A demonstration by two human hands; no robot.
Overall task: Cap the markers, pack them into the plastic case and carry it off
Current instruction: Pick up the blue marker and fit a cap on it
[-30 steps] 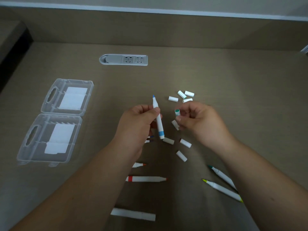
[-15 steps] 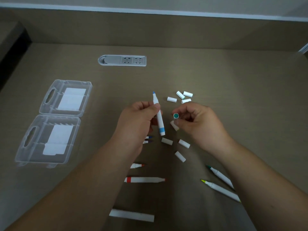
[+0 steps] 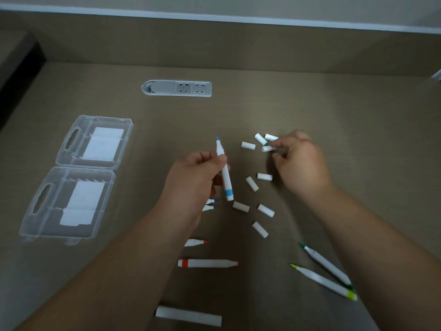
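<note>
Open plastic case [image 3: 76, 177] lies on the bench [image 3: 358, 139], far left of the held marker [image 3: 224, 173]. Socket strip [image 3: 177, 88] sits behind the marker. Loose caps [image 3: 252, 183] scatter right of it; uncapped markers [image 3: 207, 263] lie in front.

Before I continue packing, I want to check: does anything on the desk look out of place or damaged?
Nothing looks damaged or spilled. The caps lie scattered loose, several markers are uncapped, and the plastic case lies open. The left hand holds an uncapped blue marker.
</note>
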